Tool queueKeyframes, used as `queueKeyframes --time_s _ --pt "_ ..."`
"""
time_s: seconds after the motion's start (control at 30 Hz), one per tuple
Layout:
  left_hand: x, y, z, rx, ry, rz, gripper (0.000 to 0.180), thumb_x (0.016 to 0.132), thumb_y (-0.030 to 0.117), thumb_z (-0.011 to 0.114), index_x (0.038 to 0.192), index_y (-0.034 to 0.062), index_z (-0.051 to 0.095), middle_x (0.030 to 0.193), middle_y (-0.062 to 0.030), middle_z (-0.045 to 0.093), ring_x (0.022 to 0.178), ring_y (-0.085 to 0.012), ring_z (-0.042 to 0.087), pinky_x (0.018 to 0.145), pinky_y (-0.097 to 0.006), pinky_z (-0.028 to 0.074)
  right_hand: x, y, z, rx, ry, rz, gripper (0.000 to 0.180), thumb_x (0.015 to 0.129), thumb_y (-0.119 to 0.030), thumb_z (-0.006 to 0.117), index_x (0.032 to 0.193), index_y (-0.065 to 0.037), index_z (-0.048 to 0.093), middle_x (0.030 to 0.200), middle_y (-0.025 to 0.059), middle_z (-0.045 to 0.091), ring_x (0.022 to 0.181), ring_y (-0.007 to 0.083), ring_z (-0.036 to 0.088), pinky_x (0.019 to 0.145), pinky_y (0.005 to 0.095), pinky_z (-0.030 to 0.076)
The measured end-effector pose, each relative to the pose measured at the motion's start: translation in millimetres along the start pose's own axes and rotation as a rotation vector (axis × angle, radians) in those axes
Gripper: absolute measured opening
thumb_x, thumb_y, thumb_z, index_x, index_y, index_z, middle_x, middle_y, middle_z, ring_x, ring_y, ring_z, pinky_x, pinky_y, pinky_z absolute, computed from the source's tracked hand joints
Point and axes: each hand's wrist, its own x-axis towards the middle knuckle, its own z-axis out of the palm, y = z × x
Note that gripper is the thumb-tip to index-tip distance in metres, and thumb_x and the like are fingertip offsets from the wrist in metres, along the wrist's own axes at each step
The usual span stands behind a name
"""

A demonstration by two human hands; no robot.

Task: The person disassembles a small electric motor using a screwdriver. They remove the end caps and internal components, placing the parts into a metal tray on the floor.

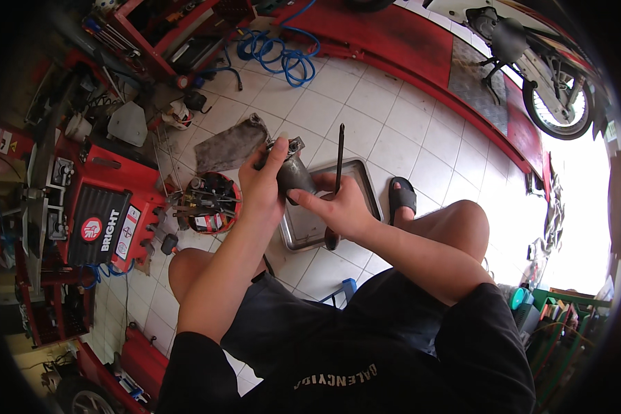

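A dark grey metal cylinder (pixel 296 176) with a lugged end, looking like a starter motor, is tilted in my hands above the floor. My left hand (pixel 262 176) is closed around its upper end, thumb lying along the top by the lugs. Against the lower end press the thumb and fingers of my right hand (pixel 343 209). That same hand also grips a screwdriver (pixel 340 153), its long dark shaft pointing away from me and its handle showing below the palm. Beneath the hands a shallow metal tray (pixel 303 228) rests on the tiles, partly hidden by my right hand.
Left of the tray stands a round red container (pixel 234 188) full of tools and parts. A grey cloth (pixel 226 146) lies beyond it. A red machine (pixel 103 207) is at the left, a coiled blue hose (pixel 283 58) farther off. A motorcycle (pixel 562 96) stands by the red lift (pixel 414 45).
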Motion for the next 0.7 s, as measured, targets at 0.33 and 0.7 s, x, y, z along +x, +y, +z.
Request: queueKeyframes --time_s 0.33,0.7 --pt "23 87 -28 -0.502 0.072 0.225 0.064 0.090 0.043 0.074 0.125 -0.0062 0.055 0.121 -0.0197 0.061 0.112 -0.0321 0.063 0.109 -0.044 0.051 -1 52 15 0.134 -0.043 0.169 0.053 0.080 -0.044 0.081 0.099 0.005 0.073 0.083 0.0085 0.072 0.067 0.0136 0.063 0.064 0.0301 0.051" --pt "6 96 -29 -0.649 0.077 -0.027 0.067 0.087 0.049 0.077 0.118 -0.0056 0.055 0.107 -0.0181 0.064 0.104 -0.0303 0.065 0.098 -0.043 0.058 64 186 -8 -0.187 0.085 0.419 0.055 0.075 -0.052 0.083 0.088 0.001 0.077 0.074 0.0056 0.069 0.066 0.0157 0.062 0.064 0.0340 0.050"
